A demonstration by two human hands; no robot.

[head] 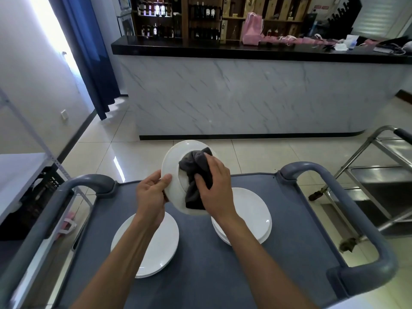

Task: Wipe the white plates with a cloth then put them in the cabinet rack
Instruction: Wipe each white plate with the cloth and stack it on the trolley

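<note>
Held plate point(172, 166) is up off the cart point(200, 275), tilted, its face turned right toward the wiping hand. Left hand point(151, 195) pinches the plate's near-left rim, thumb on the front. Right hand point(215, 188) clutches the dark grey cloth point(194, 168) and presses it into the plate's well — cloth lies just left of that palm, so the next stroke likely sweeps across the face.

Counts: one plate in hand. Left stack point(156, 248) on the cart, at least two plates by the edges showing. Right stack point(252, 215), at least two, perhaps three — hard to tell. One cloth. Cabinet rack not seen; storing looks still ahead.
</note>
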